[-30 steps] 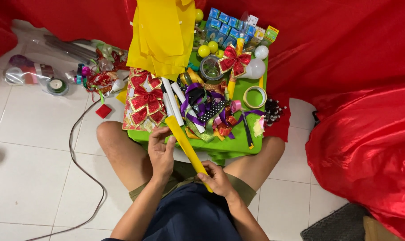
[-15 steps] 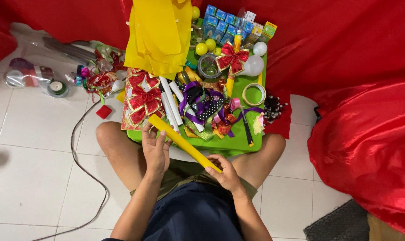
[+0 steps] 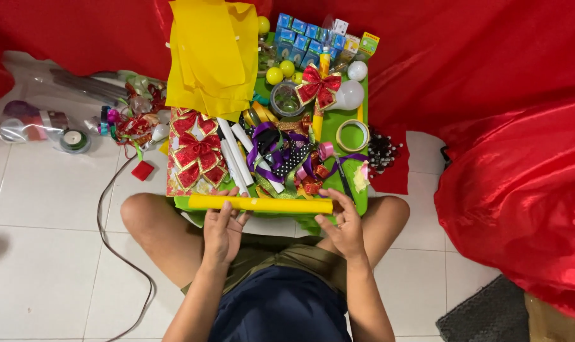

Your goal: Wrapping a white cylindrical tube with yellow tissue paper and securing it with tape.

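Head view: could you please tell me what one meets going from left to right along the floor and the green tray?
Tape roll → red block → red bow → white tubes → purple ribbon → green tape ring → red cloth.

Small green table [image 3: 354, 120] over white tiled floor [image 3: 40, 190], carrying yellow paper sheets [image 3: 211, 54], white rolls [image 3: 233, 149], ribbons [image 3: 281, 155], tape ring [image 3: 352, 135], blue boxes [image 3: 303, 35]

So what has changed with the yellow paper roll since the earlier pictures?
The rolled yellow paper tube turned from slanted to level along the green tray's near edge. The left hand and right hand keep hold of it. The red bows and ribbons stayed put.
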